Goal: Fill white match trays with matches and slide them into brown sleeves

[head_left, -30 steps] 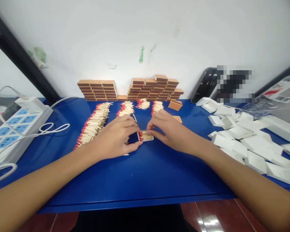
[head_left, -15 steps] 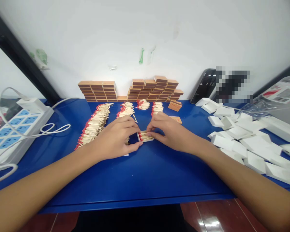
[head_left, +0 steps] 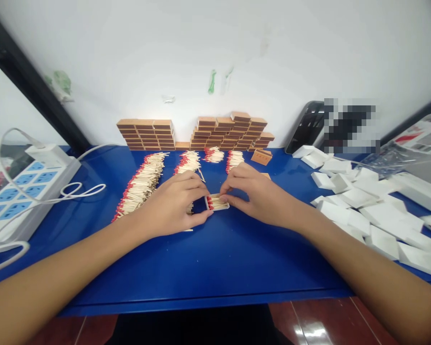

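A small white matchbox tray (head_left: 227, 207) lies on the blue table, filled with red-headed matches (head_left: 218, 201). My left hand (head_left: 181, 201) grips its left end between thumb and fingers. At the tray's far right corner, the fingers of my right hand (head_left: 246, 194) are pinched together by the matches' pale ends; whether anything is between them is hidden. Beyond my left hand lie a long row of matches (head_left: 141, 182) and a shorter heap (head_left: 187, 162), partly covered by that hand. Two smaller heaps (head_left: 214, 154) (head_left: 235, 159) lie behind the tray.
Closed matchboxes (head_left: 145, 134) (head_left: 229, 132) are stacked along the wall. An orange matchbox sleeve (head_left: 262, 156) stands near my right hand. Many white trays (head_left: 362, 201) are piled at right, near a black phone-like object (head_left: 305, 127). A white power strip (head_left: 31, 191) with cables lies left.
My right fingertips have shifted slightly towards the tray's far right corner, uncovering more of the matches, which now look flatter. My left hand keeps its hold on the tray.
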